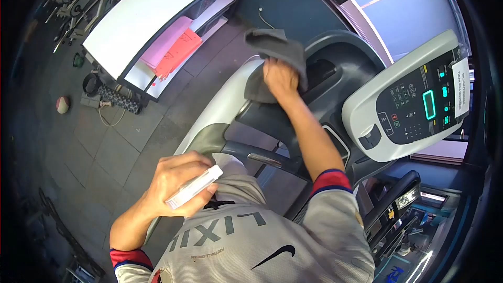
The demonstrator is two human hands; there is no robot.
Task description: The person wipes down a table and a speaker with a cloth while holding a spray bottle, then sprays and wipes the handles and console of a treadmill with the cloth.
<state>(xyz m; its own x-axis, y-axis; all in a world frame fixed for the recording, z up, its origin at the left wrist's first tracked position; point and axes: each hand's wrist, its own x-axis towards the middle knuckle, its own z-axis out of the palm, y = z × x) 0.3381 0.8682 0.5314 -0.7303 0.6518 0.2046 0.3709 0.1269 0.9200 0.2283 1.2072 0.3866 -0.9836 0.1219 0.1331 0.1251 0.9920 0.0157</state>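
Note:
My right hand (282,77) grips a dark grey cloth (257,86), which is bunched up and folded over my knuckles. The cloth lies against the side rail and dark console tray of a treadmill (209,110). My left hand (181,178) is closed around a white, narrow, boxy object (194,187) in front of my chest. Its lower part is hidden by my fingers, so I cannot tell its exact kind. To the right of my right forearm is the treadmill's display panel (419,99), with lit green digits and buttons.
A white-topped shelf unit (157,15) holds pink and red papers (178,52) at upper left. On the tiled floor lie a foam roller (119,98) and a ball (63,105). A paper notice (461,88) is stuck on the panel. More gym machines stand at lower right.

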